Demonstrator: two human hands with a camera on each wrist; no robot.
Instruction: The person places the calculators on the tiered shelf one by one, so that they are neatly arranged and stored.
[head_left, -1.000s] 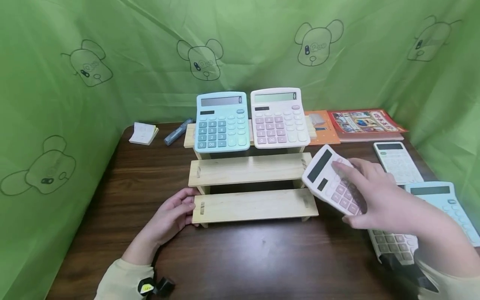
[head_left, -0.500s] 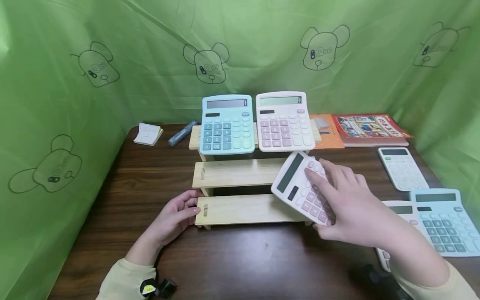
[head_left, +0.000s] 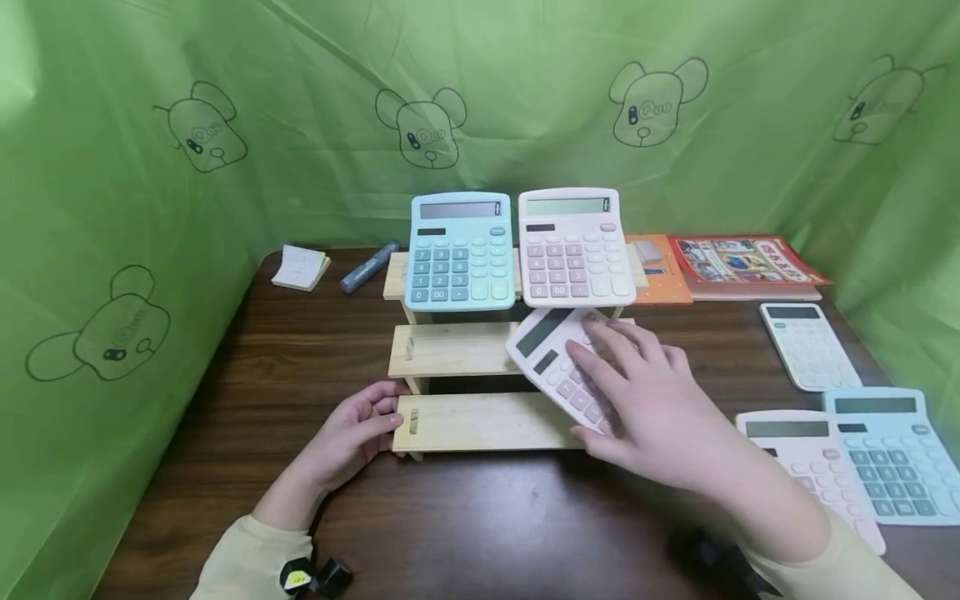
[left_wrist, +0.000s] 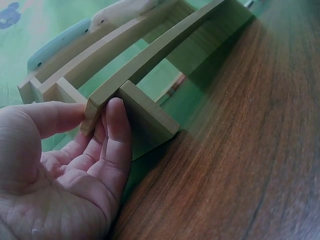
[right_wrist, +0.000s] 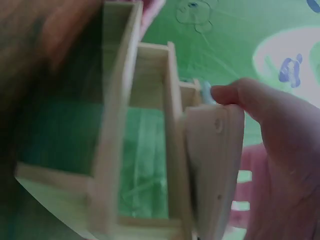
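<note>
A wooden three-tier stand (head_left: pixel 487 422) occupies the middle of the table. On its top tier a blue calculator (head_left: pixel 461 250) and a white-and-pink calculator (head_left: pixel 576 246) lean side by side, both displays showing 0. My left hand (head_left: pixel 360 433) pinches the left end of the lowest board, thumb above and fingertips below, as the left wrist view confirms. My right hand (head_left: pixel 648 408) grips a second white-and-pink calculator (head_left: pixel 549 354), tilted over the right part of the middle and lowest tiers. In the right wrist view this calculator (right_wrist: pixel 215 165) is edge-on near the boards; contact is unclear.
At the right lie a white-and-pink calculator (head_left: pixel 787 429), a blue calculator (head_left: pixel 892 458) and a slim white calculator (head_left: pixel 812 346). Behind are a red book (head_left: pixel 742 267) and an orange booklet (head_left: pixel 675 287). A notepad (head_left: pixel 300 268) and a blue tube (head_left: pixel 370 267) lie back left.
My right hand has carried the white-and-pink calculator leftward from beside the stand to over its tiers. My left hand keeps its hold on the lowest board. The head view has shifted slightly.
</note>
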